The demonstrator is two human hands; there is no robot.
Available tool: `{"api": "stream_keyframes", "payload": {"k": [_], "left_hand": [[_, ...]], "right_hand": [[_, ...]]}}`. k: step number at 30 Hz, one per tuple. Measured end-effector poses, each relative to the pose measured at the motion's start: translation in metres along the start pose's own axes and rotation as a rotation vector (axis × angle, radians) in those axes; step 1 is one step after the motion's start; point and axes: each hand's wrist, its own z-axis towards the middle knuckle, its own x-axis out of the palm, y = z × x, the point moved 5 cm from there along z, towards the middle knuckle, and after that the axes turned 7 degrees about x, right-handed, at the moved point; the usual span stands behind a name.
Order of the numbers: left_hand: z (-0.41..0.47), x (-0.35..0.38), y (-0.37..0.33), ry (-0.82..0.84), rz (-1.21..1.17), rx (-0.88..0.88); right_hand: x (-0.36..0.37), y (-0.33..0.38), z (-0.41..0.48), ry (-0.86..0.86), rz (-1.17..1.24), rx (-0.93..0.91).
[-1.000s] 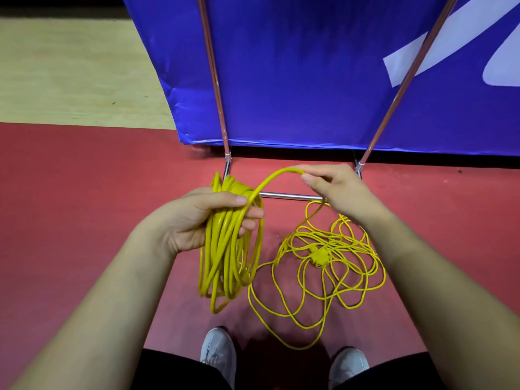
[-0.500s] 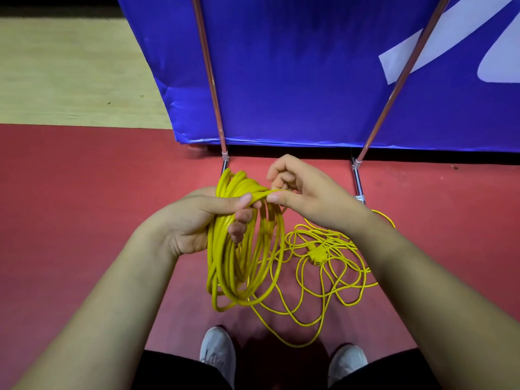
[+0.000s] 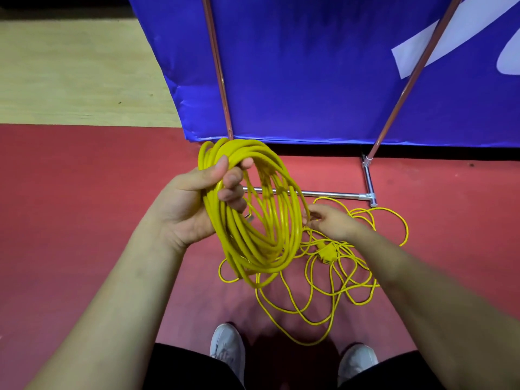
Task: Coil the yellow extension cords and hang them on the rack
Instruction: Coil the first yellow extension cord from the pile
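My left hand grips the top of a coil of yellow extension cord, several loops hanging below it. A metal plug end shows inside the coil near my fingers. My right hand is lower and to the right of the coil, its fingers pinching a loose strand beside the loops. The rest of the yellow cord lies tangled on the red floor, with its yellow socket block in the middle of the tangle. The rack's chrome base bar and two slanted poles stand just behind.
A blue banner hangs across the rack's poles, reaching nearly to the floor. Pale wooden flooring lies beyond the red floor at upper left. My two white shoes stand at the bottom, close to the loose loops.
My left hand has raised and tilted the coil with one more loop on it. My right hand has let go at the coil's top and dropped down to the right onto a loose strand.
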Motion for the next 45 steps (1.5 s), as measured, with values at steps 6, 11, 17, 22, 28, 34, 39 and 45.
{"api": "stream_keyframes", "payload": {"k": [6, 11, 17, 22, 28, 34, 39, 45], "left_hand": [[-0.005, -0.007, -0.007, -0.055, 0.03, 0.041], [-0.014, -0.012, -0.025, -0.186, 0.339, 0.158], [-0.01, -0.021, -0.02, -0.29, 0.362, 0.161], [-0.005, -0.018, -0.018, -0.301, 0.313, 0.156], [0.001, -0.014, -0.02, -0.488, 0.413, 0.219], [0.002, -0.022, -0.015, -0.502, 0.506, 0.141], [0.001, -0.02, -0.009, -0.5, 0.534, 0.13], [0.003, -0.023, -0.001, -0.59, 0.726, 0.066]], "right_hand": [[0.018, -0.012, -0.002, 0.062, 0.269, 0.132], [-0.022, 0.05, -0.014, -0.216, 0.603, -0.03], [-0.043, 0.118, -0.056, -0.294, 0.299, -0.178], [-0.043, 0.148, -0.087, -0.256, 0.246, -0.318], [-0.071, 0.134, -0.088, -0.378, 0.312, -0.271], [-0.08, 0.121, -0.089, -0.252, 0.62, -0.271], [-0.071, 0.102, -0.082, -0.398, -0.028, -0.116], [-0.052, 0.123, -0.104, 0.253, -0.229, -0.118]]}}
